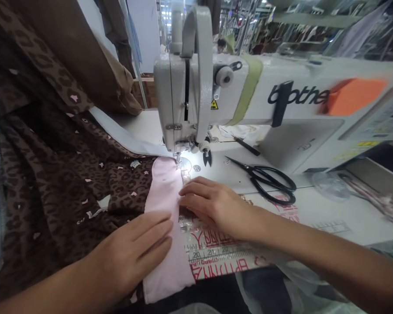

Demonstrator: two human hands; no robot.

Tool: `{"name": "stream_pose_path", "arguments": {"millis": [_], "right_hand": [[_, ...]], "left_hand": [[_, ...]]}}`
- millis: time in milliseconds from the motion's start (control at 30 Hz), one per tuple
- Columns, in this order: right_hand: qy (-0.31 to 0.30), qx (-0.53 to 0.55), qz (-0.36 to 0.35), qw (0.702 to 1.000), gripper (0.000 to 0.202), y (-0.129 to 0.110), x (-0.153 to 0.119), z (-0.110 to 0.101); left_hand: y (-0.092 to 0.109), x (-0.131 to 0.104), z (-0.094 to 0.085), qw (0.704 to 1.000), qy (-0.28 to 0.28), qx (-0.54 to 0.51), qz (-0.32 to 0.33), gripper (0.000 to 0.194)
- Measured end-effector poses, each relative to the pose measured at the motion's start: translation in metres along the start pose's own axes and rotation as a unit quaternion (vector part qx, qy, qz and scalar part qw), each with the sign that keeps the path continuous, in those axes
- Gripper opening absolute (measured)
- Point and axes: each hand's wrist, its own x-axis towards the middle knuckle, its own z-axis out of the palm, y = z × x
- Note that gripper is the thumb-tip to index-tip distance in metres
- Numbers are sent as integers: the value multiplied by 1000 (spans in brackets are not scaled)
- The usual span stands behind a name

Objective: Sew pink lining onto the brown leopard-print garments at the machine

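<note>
A pale pink fabric strip (165, 192) runs from the sewing machine's needle and presser foot (178, 159) down toward the table's front edge. It overlaps a dark brown leopard-print fabric (118, 183) with pink and white patches. My left hand (127, 253) lies across the strip, open, with its fingers stretched out and touching the cloth. Along the strip's right edge rests my right hand (212, 205), open, its fingertips on the pink cloth near the presser foot. The right thumb is hidden. Under the right hand is a printed measuring tape (222, 255) on the table.
The white sewing machine (242, 91) spans the back and right. Black-handled scissors (270, 179) lie right of the needle, with a dark narrow tool (247, 145) behind them. A clear round dish (330, 186) stands farther right. Brown fabric (98, 56) hangs at upper left.
</note>
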Motion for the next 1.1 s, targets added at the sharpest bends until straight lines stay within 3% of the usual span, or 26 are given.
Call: {"name": "stream_pose_path", "arguments": {"millis": [67, 200, 333, 467, 667, 833, 967, 1100], "right_hand": [[-47, -9, -57, 997, 23, 5, 7, -2], [-100, -3, -109, 989, 22, 12, 14, -4], [-64, 38, -128, 989, 23, 16, 10, 2], [-25, 79, -121, 989, 23, 18, 4, 10], [-27, 60, -128, 990, 21, 19, 2, 9], [-22, 57, -159, 985, 24, 6, -1, 11], [-28, 21, -189, 981, 31, 1, -1, 7], [-32, 10, -188, 982, 35, 1, -3, 2]], "left_hand": [[2, -4, 2, 1000, -21, 4, -2, 31], [5, 1, 12, 998, 28, -30, -54, 32], [1, 11, 13, 995, 73, -57, -33, 28], [-1, 6, 7, 997, 36, -69, -10, 29], [2, -1, 4, 999, -16, -33, -2, 33], [8, 4, 4, 998, 0, -48, -31, 31], [-4, 14, 7, 998, 43, -3, -45, 32], [-20, 30, 13, 995, -34, 40, -90, 50]]}}
